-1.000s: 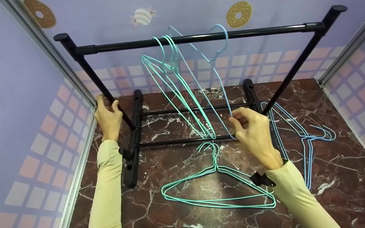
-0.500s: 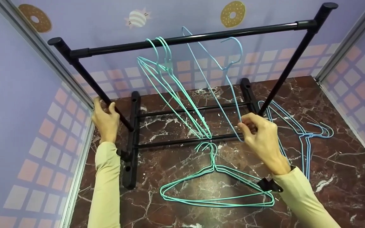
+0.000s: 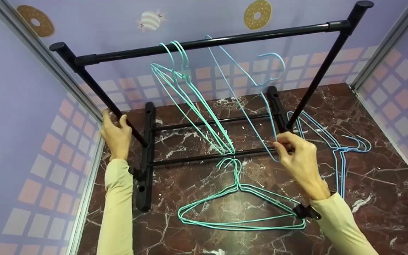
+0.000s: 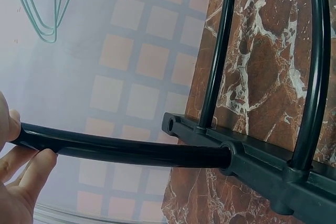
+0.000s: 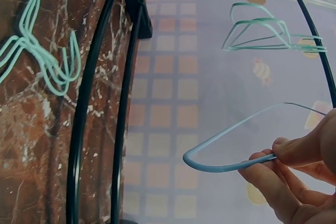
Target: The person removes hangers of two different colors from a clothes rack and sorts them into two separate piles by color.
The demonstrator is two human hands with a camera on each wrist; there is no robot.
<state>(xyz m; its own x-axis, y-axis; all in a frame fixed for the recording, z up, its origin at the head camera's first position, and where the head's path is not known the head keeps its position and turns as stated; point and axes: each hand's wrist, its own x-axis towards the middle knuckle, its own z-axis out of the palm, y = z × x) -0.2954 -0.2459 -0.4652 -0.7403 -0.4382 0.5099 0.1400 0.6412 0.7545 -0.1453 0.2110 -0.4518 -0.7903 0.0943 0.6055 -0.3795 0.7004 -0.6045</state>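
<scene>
My left hand grips the left upright post of a black garment rack; in the left wrist view its fingers wrap the tube. With thumb and fingertips, my right hand pinches one side of a blue wire hanger near its lower corner. That hanger stands tilted, its hook off the top bar and lower than it in the head view. Its far corner shows behind the bar. The right wrist view shows the blue hanger's rounded corner extending past the pinching fingertips.
Three teal hangers hang on the bar's left half. More teal hangers lie on the marble floor in front of the rack, and blue hangers lie at its right. Patterned walls stand close around.
The blue hanger's hook has come off the top bar; my right hand has drawn the hanger right and down. My left hand keeps its hold on the post. The head view has shifted slightly.
</scene>
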